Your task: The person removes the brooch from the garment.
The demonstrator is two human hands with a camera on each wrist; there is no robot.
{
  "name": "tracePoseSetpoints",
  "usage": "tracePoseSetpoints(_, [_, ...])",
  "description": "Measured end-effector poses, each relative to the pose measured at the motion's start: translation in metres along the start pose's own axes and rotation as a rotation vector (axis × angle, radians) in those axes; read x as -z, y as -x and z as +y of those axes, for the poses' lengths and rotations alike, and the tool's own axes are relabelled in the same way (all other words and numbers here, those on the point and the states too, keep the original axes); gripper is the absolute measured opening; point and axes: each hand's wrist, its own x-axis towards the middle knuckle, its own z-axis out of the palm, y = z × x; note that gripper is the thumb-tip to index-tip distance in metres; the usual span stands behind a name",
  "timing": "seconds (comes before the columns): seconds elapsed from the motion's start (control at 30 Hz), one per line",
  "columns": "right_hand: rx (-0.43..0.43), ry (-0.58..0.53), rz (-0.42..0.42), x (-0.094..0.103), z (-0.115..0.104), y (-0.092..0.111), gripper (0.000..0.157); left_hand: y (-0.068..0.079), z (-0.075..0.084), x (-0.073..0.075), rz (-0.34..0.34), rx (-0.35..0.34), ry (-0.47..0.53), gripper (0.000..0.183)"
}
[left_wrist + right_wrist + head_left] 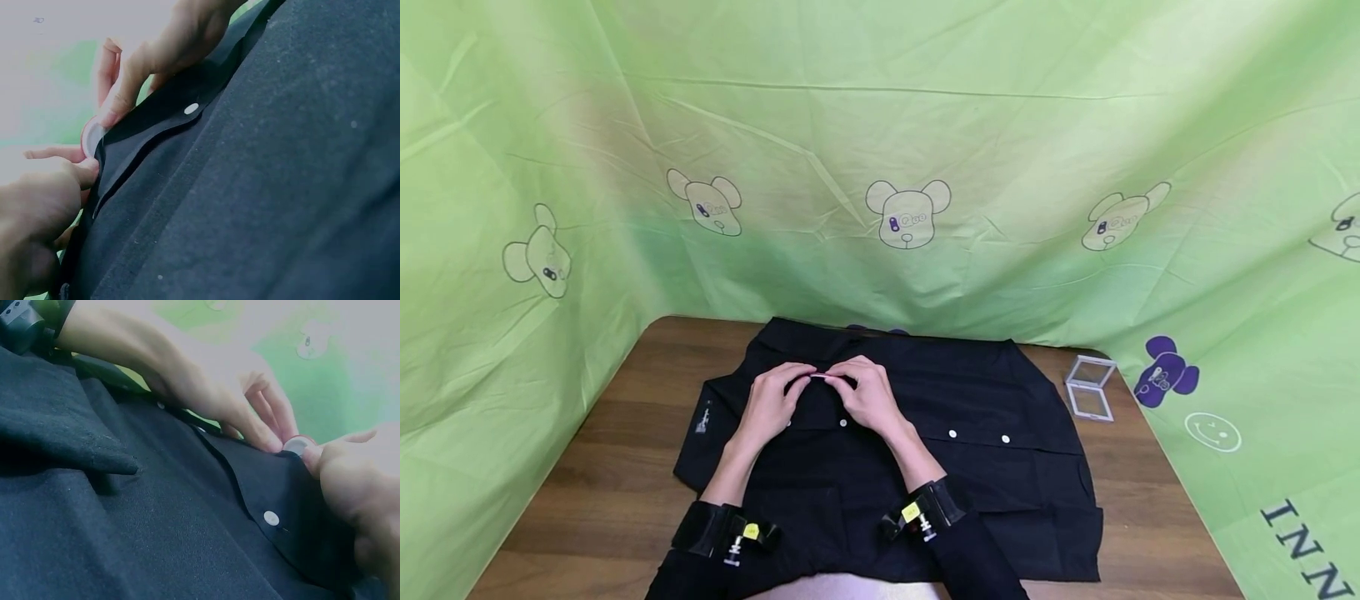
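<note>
A dark shirt [970, 383] with white buttons lies spread over the table. Above its upper left part, my left hand [772, 404] and right hand [868, 396] meet at the fingertips. Between them they pinch a small round white disc with a red rim [299, 445], seen nearly edge-on from the head. The left wrist view shows my left thumb low on the disc and my right fingers at its upper side. A raised fold of the shirt front [144, 131] runs right up to the disc and covers part of it. One white button [191, 109] sits on that fold.
A small clear square case [1090, 387] stands open at the right end of the wooden table [617, 433]. Green cloth [820, 108] printed with bear heads hangs behind and at both sides. A white-printed patch [703, 418] shows at the shirt's left.
</note>
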Motion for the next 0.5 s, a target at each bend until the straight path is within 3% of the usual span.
tracePoseSetpoints(0.5, [-0.022, 0.013, -0.049, 0.0043, -0.0042, -0.0018, 0.008, 0.0014, -0.0007, -0.0016, 0.018, -0.004, -0.011, 0.015])
